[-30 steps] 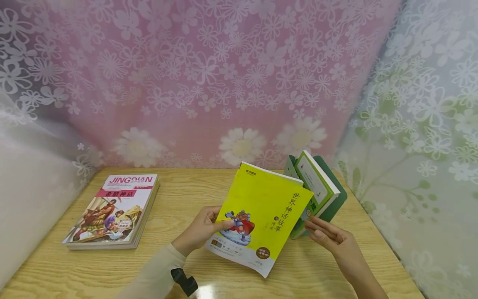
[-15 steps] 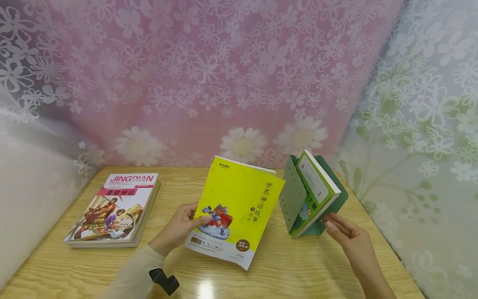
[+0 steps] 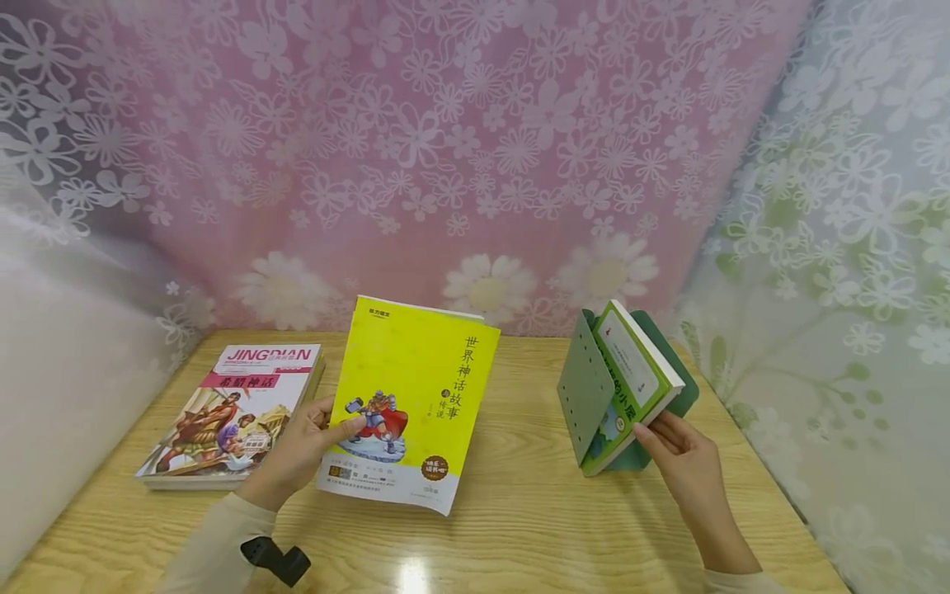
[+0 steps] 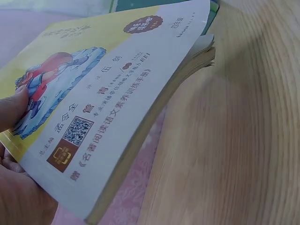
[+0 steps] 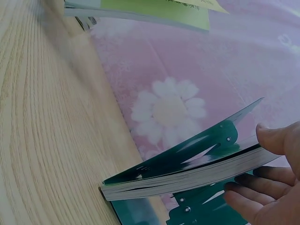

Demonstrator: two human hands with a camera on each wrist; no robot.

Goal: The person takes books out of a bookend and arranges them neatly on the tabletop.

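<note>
My left hand [image 3: 297,450] grips a yellow paperback book [image 3: 426,371] at its left edge, thumb on the cover and fingers behind. The book is tilted over the table, its page edges visible in the left wrist view [image 4: 150,112]. On the right, a green-covered book [image 3: 631,363] leans in a dark green bookend [image 3: 586,396] with punched holes. My right hand [image 3: 686,462] pinches the green book near its lower right edge. In the right wrist view, its thumb lies over the book's page block [image 5: 187,180] and the other fingers are beneath.
A thick white-and-pink book [image 3: 237,412] with an illustrated cover lies flat on the left of the wooden table [image 3: 534,528]. A pink floral curtain [image 3: 460,165] hangs behind the table, with pale floral sheets at both sides.
My left hand has carried the yellow book leftward, away from the bookend, uncovering the green book. My right hand has moved right and now pinches the green book.
</note>
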